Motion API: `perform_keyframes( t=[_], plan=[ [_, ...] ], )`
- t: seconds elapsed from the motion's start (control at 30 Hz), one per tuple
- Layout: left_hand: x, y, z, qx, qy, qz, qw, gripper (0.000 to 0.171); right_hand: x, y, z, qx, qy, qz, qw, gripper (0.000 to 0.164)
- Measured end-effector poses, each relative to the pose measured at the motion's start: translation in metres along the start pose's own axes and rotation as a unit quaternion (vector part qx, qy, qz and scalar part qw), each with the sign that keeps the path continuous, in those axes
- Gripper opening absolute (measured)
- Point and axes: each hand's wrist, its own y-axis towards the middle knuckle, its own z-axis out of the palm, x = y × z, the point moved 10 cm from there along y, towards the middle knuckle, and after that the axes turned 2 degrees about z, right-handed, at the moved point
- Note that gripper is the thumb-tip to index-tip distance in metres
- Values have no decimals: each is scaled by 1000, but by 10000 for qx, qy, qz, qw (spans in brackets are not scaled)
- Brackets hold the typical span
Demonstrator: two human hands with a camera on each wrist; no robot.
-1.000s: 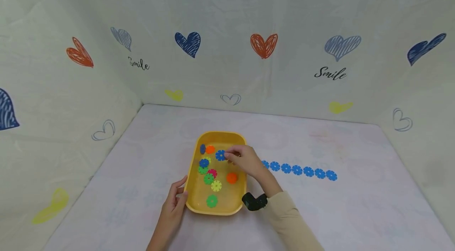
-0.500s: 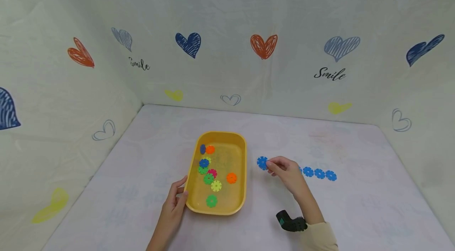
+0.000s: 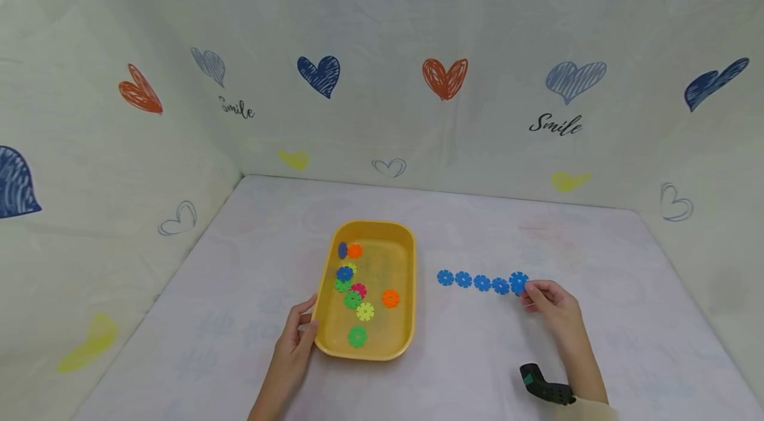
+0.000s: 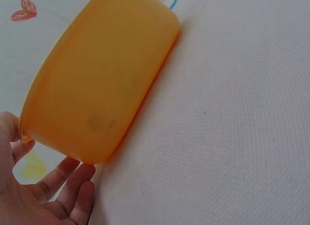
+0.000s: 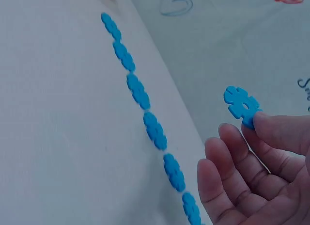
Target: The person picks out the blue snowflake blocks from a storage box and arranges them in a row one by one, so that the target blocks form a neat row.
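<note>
Between thumb and fingertips, my right hand [image 3: 556,309] pinches a blue flower-shaped disc [image 5: 237,100] with notched edges and a small centre hole. In the right wrist view that disc is held up above a row of similar blue discs [image 5: 155,131] lying on the table. The head view has it overlapping the right part of the row, and the hand hides the discs beyond. My left hand [image 3: 291,345] holds the yellow tray [image 4: 104,74] by its near left side, thumb at the rim and other fingertips against the outer wall.
Inside the tray lie several loose notched discs, among them an orange disc [image 3: 390,298], a green disc [image 3: 357,337] and a dark blue disc [image 3: 344,273]. A white cloth wall [image 3: 382,122] printed with hearts rises behind the table [image 3: 286,215].
My right hand has carried the blue disc from over the tray rightward along the row to its right part. The left hand and the tray have stayed in place.
</note>
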Motion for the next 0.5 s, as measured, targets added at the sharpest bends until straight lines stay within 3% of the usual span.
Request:
perform_keyframes(
  t=[0.3, 0.5],
  plan=[
    [0, 0, 1, 10, -58, 86, 9999, 42, -51, 11, -58, -510, -273, 869, 9945, 55],
    [1, 1, 1, 26, 7, 29, 10000, 41, -69, 18, -77, -643, -217, 1053, 9921, 53]
  ],
)
